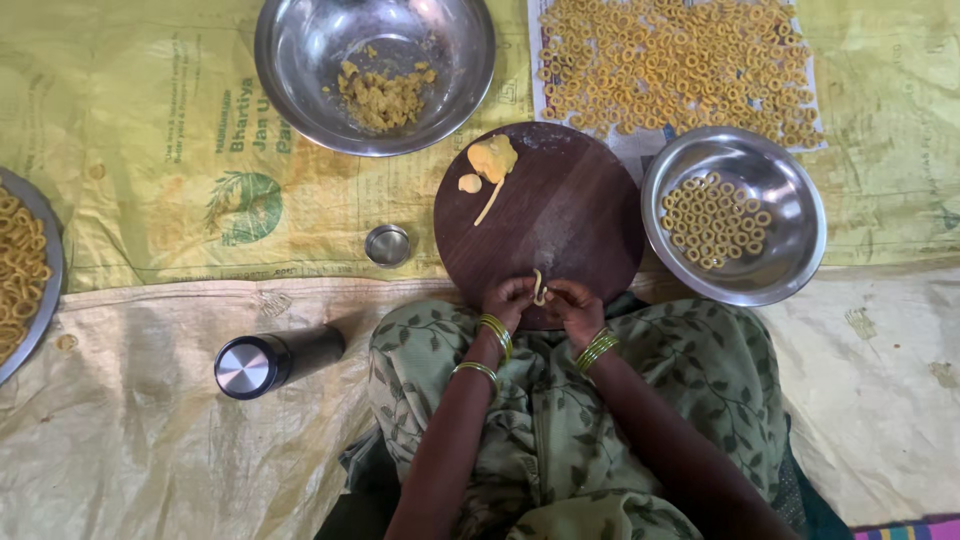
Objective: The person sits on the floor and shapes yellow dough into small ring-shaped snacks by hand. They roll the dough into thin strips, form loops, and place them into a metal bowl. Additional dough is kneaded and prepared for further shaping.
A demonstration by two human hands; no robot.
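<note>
My left hand (508,300) and my right hand (575,303) meet at the near edge of a round dark wooden board (570,215). Between their fingertips they pinch a thin yellow dough strip (539,288), bent into a loop. At the board's far left lie a lump of yellow dough (494,158), a small dough ball (469,183) and a thin rolled dough strand (488,205). Both wrists wear green and gold bangles.
A steel bowl (790,245) to the right holds several dough rings. Many more rings lie on paper (675,60) beyond it. A larger steel bowl (290,60) holds dough crumbs. A steel plate of rings (45,300), a small steel cap (387,245) and a lying flask (275,358) are on the left.
</note>
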